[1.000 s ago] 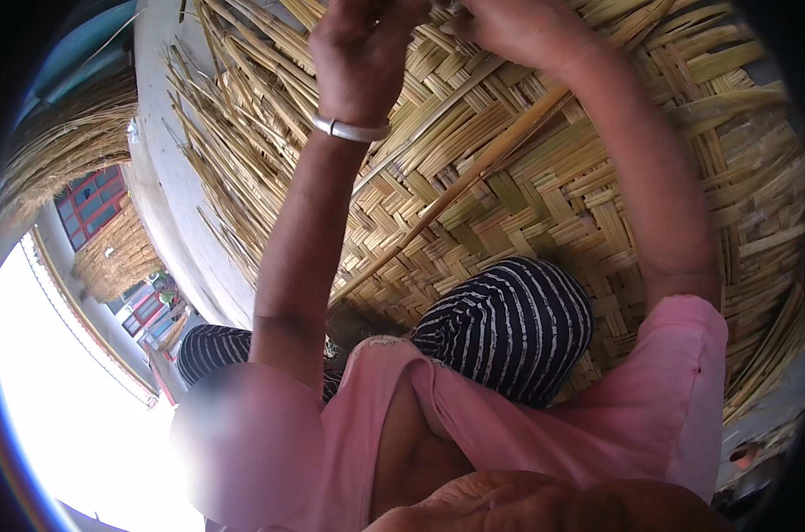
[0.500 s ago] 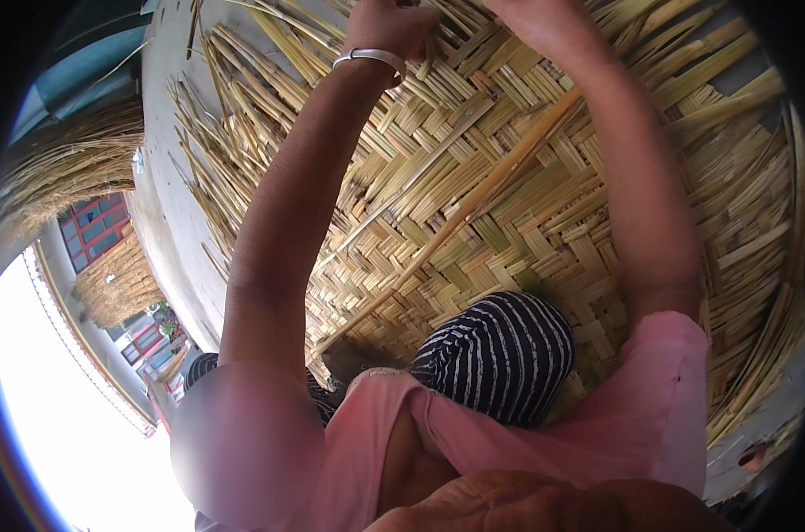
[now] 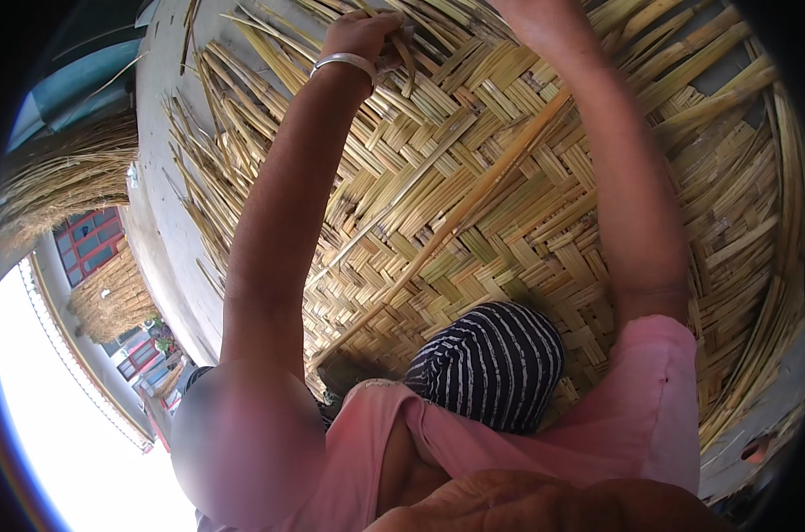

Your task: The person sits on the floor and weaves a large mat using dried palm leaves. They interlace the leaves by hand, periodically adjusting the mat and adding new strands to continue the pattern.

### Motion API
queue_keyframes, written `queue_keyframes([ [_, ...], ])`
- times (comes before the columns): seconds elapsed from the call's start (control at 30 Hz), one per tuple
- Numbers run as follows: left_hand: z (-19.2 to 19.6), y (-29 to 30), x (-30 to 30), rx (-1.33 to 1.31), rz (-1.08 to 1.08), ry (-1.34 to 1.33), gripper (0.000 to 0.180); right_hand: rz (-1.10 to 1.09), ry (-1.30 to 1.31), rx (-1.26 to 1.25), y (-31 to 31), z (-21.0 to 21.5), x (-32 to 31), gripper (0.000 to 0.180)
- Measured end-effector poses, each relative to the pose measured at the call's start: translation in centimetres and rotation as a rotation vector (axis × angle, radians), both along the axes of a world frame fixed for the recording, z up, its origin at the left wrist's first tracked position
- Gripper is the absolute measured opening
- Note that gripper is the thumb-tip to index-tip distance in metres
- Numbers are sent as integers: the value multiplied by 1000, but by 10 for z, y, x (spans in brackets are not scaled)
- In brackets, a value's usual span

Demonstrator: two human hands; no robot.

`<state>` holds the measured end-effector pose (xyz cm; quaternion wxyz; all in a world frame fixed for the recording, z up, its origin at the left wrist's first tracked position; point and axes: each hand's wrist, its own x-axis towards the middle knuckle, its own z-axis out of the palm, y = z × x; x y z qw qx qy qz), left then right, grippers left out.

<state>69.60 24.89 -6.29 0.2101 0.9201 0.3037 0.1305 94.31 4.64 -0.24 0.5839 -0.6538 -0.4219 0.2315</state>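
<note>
A large mat point(image 3: 473, 204) of flattened reed strips in a zigzag weave spreads under both arms. At its far edge my left hand point(image 3: 364, 40), with a pale bangle point(image 3: 346, 64) at the wrist, is closed on a reed strip point(image 3: 409, 69) that bends down from the fingers. My right hand point(image 3: 535, 19) reaches over the far part of the mat, to the right of the left one. The top of the picture cuts off its fingers. Loose unwoven reed ends point(image 3: 234, 93) fan out from the mat's left and far edges.
My knee in striped trousers point(image 3: 500, 363) presses on the near part of the mat. A long thin stick point(image 3: 473, 197) lies slantwise across the weave. Grey ground point(image 3: 165, 168) borders the left side. Bundles of dry stalks point(image 3: 114, 297) stand by a building with red-framed windows point(image 3: 90, 239).
My left hand has drawn a little nearer and to the left, and the bent reed strip now shows in its fingers. The view has shifted slightly; my right hand stays at the top edge.
</note>
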Motion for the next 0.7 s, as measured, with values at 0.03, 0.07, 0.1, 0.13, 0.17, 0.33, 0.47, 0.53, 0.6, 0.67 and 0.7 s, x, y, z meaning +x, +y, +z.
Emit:
queue_keyframes([
  [0.03, 19, -19, 18, 190, 47, 154, 41, -15, 4, 14, -1, 1, 2, 19],
  [0.07, 37, -35, 34, 381, 99, 308, 36, -26, 9, 29, -3, 2, 2, 19],
  [0.1, 59, -52, 52, 571, 150, 465, 32, -36, 17, 43, -4, 4, 2, 20],
  [0.13, 95, -80, 82, 477, 190, 579, 28, -60, -16, 37, -6, 6, 3, 19],
  [0.17, 137, -111, 111, 375, 242, 699, 26, -70, -45, 29, -5, 9, 1, 18],
  [0.33, 165, -129, 128, 185, 250, 863, 30, -81, -474, 60, -2, 4, -3, 18],
  [0.47, 160, -128, 120, 203, 216, 864, 31, 1, -685, -21, -2, -6, -9, 19],
  [0.53, 168, -131, 127, 8, 182, 937, 30, 13, -734, -64, -4, -9, -6, 19],
  [0.6, 123, -111, 102, 426, 175, 702, 26, 35, -713, -106, -6, -1, -10, 19],
  [0.67, 54, -72, 64, 648, 176, 372, 22, 59, -699, -128, -6, 5, -13, 18],
  [0.7, 18, -46, 37, 661, 188, 171, 20, 79, -690, -132, -5, 9, -17, 18],
])
